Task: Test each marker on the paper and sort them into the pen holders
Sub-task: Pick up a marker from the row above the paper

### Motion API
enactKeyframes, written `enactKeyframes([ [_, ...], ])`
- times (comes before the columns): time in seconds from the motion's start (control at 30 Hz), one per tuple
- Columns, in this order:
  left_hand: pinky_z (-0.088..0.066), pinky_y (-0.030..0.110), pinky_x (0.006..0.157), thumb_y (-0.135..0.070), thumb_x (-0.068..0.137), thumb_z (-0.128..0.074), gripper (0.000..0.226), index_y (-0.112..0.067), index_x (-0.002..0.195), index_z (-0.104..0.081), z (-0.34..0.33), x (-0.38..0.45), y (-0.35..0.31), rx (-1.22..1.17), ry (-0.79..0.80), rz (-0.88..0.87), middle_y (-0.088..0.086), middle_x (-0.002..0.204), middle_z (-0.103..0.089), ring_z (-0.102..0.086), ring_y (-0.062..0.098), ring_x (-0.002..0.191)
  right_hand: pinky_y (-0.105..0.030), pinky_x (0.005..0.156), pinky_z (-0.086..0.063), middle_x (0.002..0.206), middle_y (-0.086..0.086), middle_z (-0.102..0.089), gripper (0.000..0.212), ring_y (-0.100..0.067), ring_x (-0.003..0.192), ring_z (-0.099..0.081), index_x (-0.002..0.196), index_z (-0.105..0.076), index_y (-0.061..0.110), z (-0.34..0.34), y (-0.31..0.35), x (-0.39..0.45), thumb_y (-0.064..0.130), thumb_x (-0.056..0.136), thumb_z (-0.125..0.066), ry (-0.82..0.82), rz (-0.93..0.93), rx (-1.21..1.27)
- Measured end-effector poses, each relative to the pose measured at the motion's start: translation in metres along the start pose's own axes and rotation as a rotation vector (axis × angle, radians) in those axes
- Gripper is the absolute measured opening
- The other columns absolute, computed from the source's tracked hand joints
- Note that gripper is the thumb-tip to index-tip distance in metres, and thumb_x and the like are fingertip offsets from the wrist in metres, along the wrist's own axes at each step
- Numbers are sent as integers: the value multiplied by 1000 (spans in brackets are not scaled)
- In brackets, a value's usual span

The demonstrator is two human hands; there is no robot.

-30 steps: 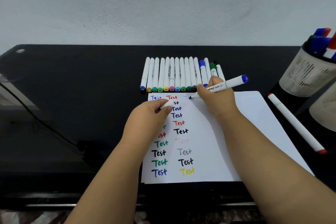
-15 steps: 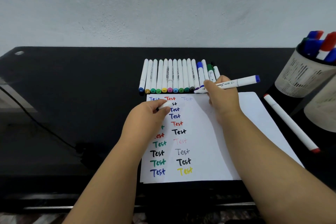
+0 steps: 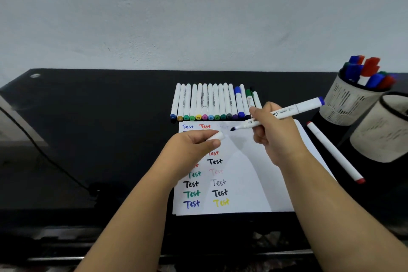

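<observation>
A white sheet of paper (image 3: 247,183) lies on the black table, covered with "Test" written in several colours. My right hand (image 3: 271,134) grips an uncapped white marker (image 3: 287,112) with a blue end, its dark tip lifted just above the paper's top. My left hand (image 3: 194,146) pinches the marker's white cap (image 3: 217,136) over the paper. A row of several white markers (image 3: 212,104) lies beyond the paper. Two pale pen holders stand at the right: the far one (image 3: 346,104) holds several blue and red markers, the near one (image 3: 379,134) shows no contents.
A single white marker with a red end (image 3: 335,152) lies on the table between the paper and the holders. A black cable (image 3: 44,157) runs across the left of the table. A grey wall rises behind the table.
My right hand has lifted the marker's tip off the paper and swung it towards the cap. A faint new "Test" stands at the paper's top. My left hand keeps the cap.
</observation>
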State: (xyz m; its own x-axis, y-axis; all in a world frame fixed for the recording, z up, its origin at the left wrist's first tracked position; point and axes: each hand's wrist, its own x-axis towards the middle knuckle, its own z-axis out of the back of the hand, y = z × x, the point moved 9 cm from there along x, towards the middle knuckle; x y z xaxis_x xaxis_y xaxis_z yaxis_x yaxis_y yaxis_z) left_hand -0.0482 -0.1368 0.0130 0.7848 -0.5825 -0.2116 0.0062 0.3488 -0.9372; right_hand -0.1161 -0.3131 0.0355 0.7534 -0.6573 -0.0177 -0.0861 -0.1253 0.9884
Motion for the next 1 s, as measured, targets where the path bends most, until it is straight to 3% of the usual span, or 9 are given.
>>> enactKeyframes([
  [0.13,-39,0,51,-31,83,-69,15,-44,89,-68,-5,-8,-5,-16,45,-25,-21,83,-71,-60,-13,70,-22,42,-24,44,5,-34,42,-10,41,-28,58,-32,16,-6,-1,-12,6,91,-58,22,4,19],
  [0.27,-36,10,47,-31,83,-69,16,-47,83,-68,-6,-13,-7,0,54,-42,-12,84,-72,-45,12,67,-22,43,-23,45,4,-33,42,-9,41,-28,59,-31,15,-13,-6,-22,4,90,-58,65,-10,6],
  [0.47,-35,9,47,-33,83,-69,16,-44,94,-69,-8,-11,-4,33,80,-33,-13,79,-71,-44,7,63,-22,43,-27,44,3,-34,41,-11,42,-28,58,-36,15,-23,-21,-28,13,86,-65,127,-49,-8],
  [0.53,-37,7,47,-34,81,-70,21,-39,102,-70,-3,-10,0,36,59,-15,-14,81,-72,-48,6,69,-21,43,-26,44,3,-34,36,-11,42,-27,58,-41,15,-26,-24,-29,21,78,-71,177,-75,-9],
  [0.63,-39,8,50,-34,79,-72,16,-40,93,-69,5,-8,3,33,22,13,-6,86,-72,-51,10,75,-20,42,-24,43,5,-36,19,-10,42,-26,57,-58,18,-32,-28,-31,28,61,-73,286,-117,1],
  [0.73,-41,15,59,-32,79,-72,13,-43,82,-66,11,-6,3,53,-4,16,-2,83,-70,-51,11,72,-19,43,-25,48,1,-41,16,-10,46,-29,75,-65,10,-34,-32,-32,25,69,-67,354,-171,35],
  [0.8,-42,11,56,-32,79,-72,13,-44,80,-65,12,-6,4,78,-8,22,-3,86,-71,-53,10,73,-19,43,-28,52,-3,-47,18,-11,46,-34,82,-62,9,-30,-36,-32,21,73,-70,364,-196,46],
  [0.87,-40,6,51,-33,80,-71,12,-44,80,-65,11,-7,5,98,10,32,-10,80,-71,-53,9,74,-19,42,-29,54,-6,-52,15,-11,44,-37,78,-56,12,-27,-38,-31,17,73,-69,369,-210,53],
  [1.0,-40,14,61,-38,78,-72,9,-45,77,-66,10,-9,7,133,41,47,-9,87,-72,-54,10,77,-17,44,-30,53,-6,-52,13,-10,44,-39,64,-62,15,-16,-38,-28,14,69,-75,362,-211,37],
])
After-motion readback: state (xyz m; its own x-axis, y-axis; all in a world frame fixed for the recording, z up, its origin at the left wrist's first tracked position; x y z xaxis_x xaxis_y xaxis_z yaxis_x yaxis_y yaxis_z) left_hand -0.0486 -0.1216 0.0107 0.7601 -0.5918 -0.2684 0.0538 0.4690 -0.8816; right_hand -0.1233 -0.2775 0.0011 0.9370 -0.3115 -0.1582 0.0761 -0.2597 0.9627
